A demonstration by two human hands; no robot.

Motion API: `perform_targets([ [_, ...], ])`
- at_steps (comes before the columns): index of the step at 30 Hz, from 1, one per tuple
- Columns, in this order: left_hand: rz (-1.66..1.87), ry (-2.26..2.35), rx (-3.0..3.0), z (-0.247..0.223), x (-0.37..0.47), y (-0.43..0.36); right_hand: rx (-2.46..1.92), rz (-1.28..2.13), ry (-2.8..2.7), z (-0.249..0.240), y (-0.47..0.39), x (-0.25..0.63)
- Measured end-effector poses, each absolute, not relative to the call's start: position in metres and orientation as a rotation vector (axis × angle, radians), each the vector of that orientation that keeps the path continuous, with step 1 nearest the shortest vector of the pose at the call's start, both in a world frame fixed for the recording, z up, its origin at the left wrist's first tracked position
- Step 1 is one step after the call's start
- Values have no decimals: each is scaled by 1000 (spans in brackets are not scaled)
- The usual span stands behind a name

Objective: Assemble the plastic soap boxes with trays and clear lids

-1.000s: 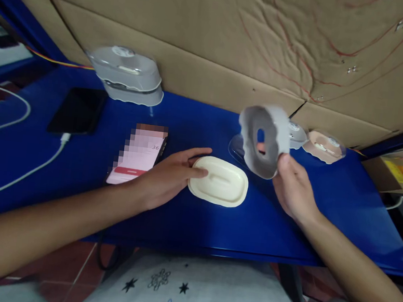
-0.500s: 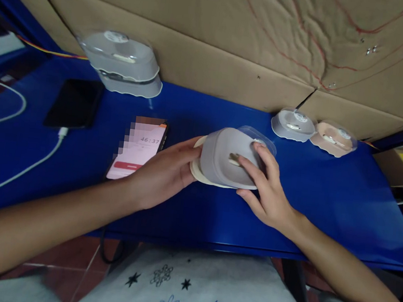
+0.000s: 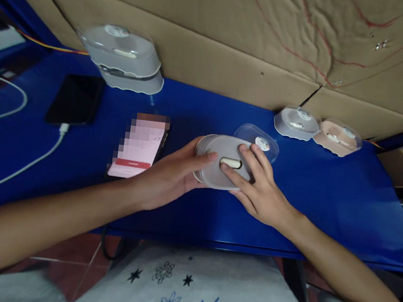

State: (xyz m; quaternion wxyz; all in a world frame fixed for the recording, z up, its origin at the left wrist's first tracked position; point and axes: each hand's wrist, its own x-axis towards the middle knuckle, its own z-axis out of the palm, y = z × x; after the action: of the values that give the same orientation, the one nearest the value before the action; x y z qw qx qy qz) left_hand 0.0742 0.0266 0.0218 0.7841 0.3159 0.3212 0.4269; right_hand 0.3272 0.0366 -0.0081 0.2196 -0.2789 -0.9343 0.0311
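Both hands are on a grey oval plastic box (image 3: pixel 209 174) with a cream oblong piece (image 3: pixel 231 163) set in its top face. My left hand (image 3: pixel 181 168) grips the left end, thumb laid over the top and fingers underneath. At the right side my right hand (image 3: pixel 262 189) holds the box, one fingertip touching the cream piece and other fingers on the top. Just behind the box lies a clear plastic cover (image 3: pixel 245 132) with a round white sticker (image 3: pixel 262 144). The underside of the box is hidden.
On the blue table (image 3: pixel 194 218), stacked grey boxes (image 3: pixel 124 60) stand back left. Another grey box (image 3: pixel 295 123) and a pinkish box (image 3: pixel 337 138) sit back right. A lit phone (image 3: pixel 138 146) and a dark phone (image 3: pixel 75 99) with a white cable (image 3: pixel 46 157) lie left. Brown cardboard (image 3: pixel 209 16) rises behind.
The box has tilted so its top faces me more squarely. My left thumb has come onto the top, and my right fingers have shifted slightly left. More of the clear cover shows.
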Motion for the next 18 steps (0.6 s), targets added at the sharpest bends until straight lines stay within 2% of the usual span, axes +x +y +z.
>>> perform_targets([
  [4,951,758,660,22,74,26,-787,171,-2529,-4,56,343],
  [10,939,913,580,22,72,32,-1329,138,-2373,-17,101,380],
  [15,915,886,563,23,73,33,-1309,371,-2180,-24,99,376],
  [18,926,876,551,23,72,34,-1152,580,-2052,-20,84,366],
])
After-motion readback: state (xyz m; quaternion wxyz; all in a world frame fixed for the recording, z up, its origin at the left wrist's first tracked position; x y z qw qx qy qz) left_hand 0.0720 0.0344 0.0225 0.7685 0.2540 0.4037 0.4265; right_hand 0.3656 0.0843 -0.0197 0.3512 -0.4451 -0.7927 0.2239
